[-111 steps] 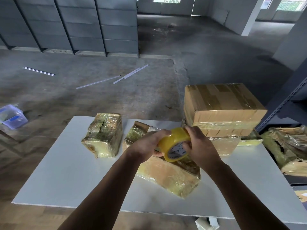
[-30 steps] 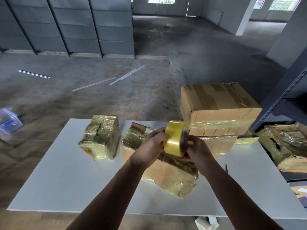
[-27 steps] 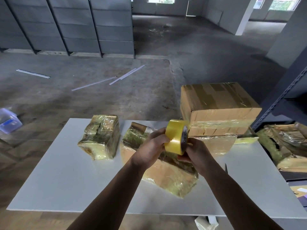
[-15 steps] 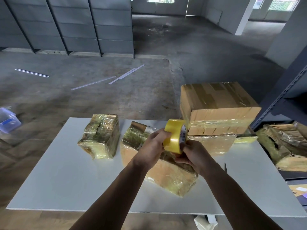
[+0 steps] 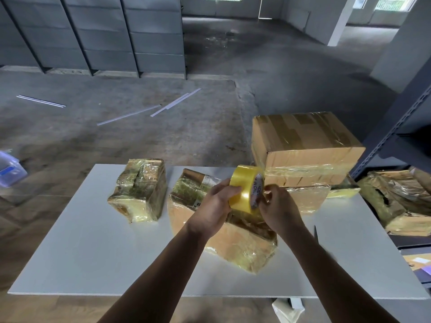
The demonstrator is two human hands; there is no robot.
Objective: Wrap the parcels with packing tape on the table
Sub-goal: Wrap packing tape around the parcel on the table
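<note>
Both hands hold the yellow packing-tape roll (image 5: 245, 187) above the tape-wrapped brown cardboard parcel (image 5: 233, 243) on the white tabletop (image 5: 93, 252). The left hand (image 5: 214, 201) grips its rim and the right hand (image 5: 277, 206) pinches its side. The roll has turned edge-on within the last few seconds, with no strip pulled free yet, so the person is probably hunting for the tape's end.

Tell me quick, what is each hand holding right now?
Left hand: closed round the yellow tape roll.
Right hand: fingers curled on the same roll's printed side.
</note>
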